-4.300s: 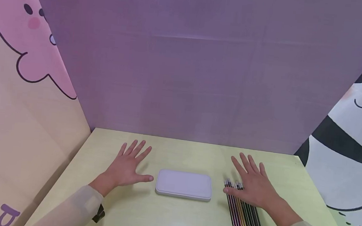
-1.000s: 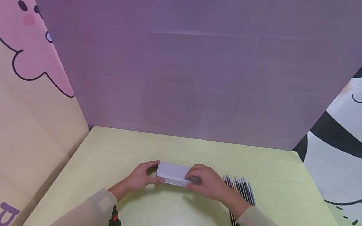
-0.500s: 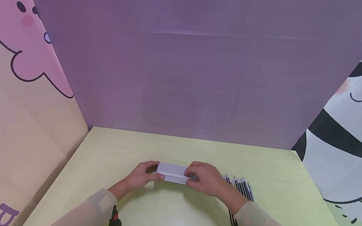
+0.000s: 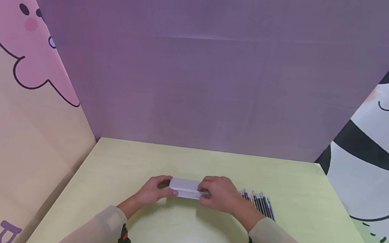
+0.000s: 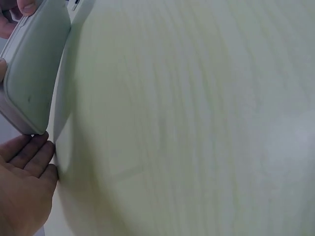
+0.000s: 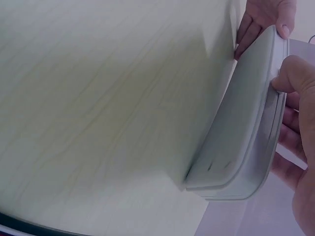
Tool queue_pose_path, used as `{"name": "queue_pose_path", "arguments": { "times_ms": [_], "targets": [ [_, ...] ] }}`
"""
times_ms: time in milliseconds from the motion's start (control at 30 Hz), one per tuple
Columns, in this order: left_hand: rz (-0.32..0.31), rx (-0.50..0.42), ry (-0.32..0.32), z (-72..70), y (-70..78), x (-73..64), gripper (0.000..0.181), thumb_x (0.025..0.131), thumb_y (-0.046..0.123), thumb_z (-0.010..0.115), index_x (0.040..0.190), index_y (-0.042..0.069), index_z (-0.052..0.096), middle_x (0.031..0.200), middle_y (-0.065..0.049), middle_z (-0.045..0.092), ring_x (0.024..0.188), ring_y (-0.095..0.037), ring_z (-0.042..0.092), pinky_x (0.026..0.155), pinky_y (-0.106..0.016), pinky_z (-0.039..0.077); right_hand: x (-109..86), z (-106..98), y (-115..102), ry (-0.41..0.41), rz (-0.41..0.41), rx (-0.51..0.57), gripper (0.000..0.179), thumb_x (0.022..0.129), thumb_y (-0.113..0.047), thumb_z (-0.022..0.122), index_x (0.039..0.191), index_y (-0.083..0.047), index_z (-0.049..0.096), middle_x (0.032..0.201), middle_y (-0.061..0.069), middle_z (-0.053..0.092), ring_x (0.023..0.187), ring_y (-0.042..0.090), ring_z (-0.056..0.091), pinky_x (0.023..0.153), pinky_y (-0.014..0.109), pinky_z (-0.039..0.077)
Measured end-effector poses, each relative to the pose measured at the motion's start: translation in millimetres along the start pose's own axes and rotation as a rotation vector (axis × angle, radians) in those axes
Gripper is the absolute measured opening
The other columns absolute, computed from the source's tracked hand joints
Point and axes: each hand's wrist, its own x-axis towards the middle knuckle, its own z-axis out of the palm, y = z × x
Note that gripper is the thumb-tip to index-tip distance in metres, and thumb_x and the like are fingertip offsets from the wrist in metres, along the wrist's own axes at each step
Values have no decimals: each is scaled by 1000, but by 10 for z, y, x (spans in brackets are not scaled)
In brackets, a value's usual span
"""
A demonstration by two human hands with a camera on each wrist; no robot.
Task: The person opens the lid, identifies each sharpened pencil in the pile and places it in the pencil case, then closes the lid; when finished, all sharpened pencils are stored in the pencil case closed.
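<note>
A pale lilac pencil case (image 4: 186,185) is held between both hands at the middle of the table, tipped up with its front side facing me. My left hand (image 4: 154,189) grips its left end, the thumb on the front side and fingers behind. My right hand (image 4: 221,193) holds the right end; in the right wrist view its thumb (image 6: 291,73) presses at the seam, and the lid and base stand slightly apart at that end. The left wrist view shows the case's broad pale face (image 5: 42,64). Inside the case, nothing can be made out.
Several dark pencils (image 4: 262,205) lie in a bundle on the table (image 4: 184,236), partly hidden by the right forearm. A purple backdrop (image 4: 198,79) stands behind the table, with printed panels at both sides. Black wrist cameras (image 4: 124,240) hang below the sleeves.
Earlier, both hands were spread on either side of the flat-lying pencil case. Now they grip its two ends, tipped up. Over the last second a gap along its front seam has become visible.
</note>
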Motion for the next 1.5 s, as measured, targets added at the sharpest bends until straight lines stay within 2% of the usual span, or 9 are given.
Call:
{"name": "queue_pose_path", "arguments": {
  "times_ms": [200,300,400,500,667,767,1133,1400,1500],
  "targets": [
    [6,33,1,21,-8,-7,79,88,35,82,149,-2,48,146,-20,58,136,-36,54,111,-52,48,-12,25,51,61,-138,-71,13,75,-23,75,88,-22,76,84,-11,71,68,4,64,58,24,55],
    [19,50,5,19,-15,-6,80,88,37,81,149,-3,48,146,-20,57,136,-37,54,112,-54,46,-11,15,80,53,-140,-51,13,77,-23,75,89,-23,78,86,-11,72,71,5,65,60,24,56],
    [20,38,18,10,-42,5,80,88,36,81,149,-3,48,145,-19,59,136,-36,54,112,-52,46,-29,-6,106,1,-75,44,12,83,-25,78,94,-24,80,93,-12,73,77,3,66,67,24,57],
    [21,23,32,0,-60,3,78,87,33,82,148,-3,50,144,-19,61,135,-35,56,113,-52,46,-62,-24,139,-32,12,206,13,86,-26,81,99,-23,81,99,-12,75,82,1,68,72,23,57],
    [25,7,28,-13,-41,-17,78,88,31,83,149,-4,49,144,-20,60,136,-37,56,113,-54,44,-119,-58,209,8,64,405,11,87,-20,82,98,-20,81,100,-7,77,82,1,69,72,24,59],
    [28,-10,22,-15,-42,-21,77,89,30,82,149,-4,49,145,-21,59,137,-38,55,114,-55,44,-168,-79,263,21,77,438,10,87,-18,82,97,-20,80,100,-5,77,84,3,70,74,25,60],
    [37,11,39,-24,-61,-13,77,89,30,82,148,-5,49,145,-21,59,139,-38,52,116,-55,41,-469,-172,496,52,259,557,11,87,-17,83,95,-21,78,97,-7,76,86,4,69,75,40,62],
    [27,0,29,-24,-49,-6,75,88,31,83,147,-3,51,145,-20,59,137,-38,55,114,-54,44,-657,-144,628,88,434,692,10,88,-19,82,98,-20,78,98,-3,76,91,9,70,76,30,61],
    [20,8,26,-19,-50,-18,76,88,33,83,148,-2,51,146,-20,58,137,-37,55,114,-53,45,-667,-138,653,86,458,735,10,90,-19,80,100,-16,79,98,1,76,91,12,71,78,28,62]
  ]
}}
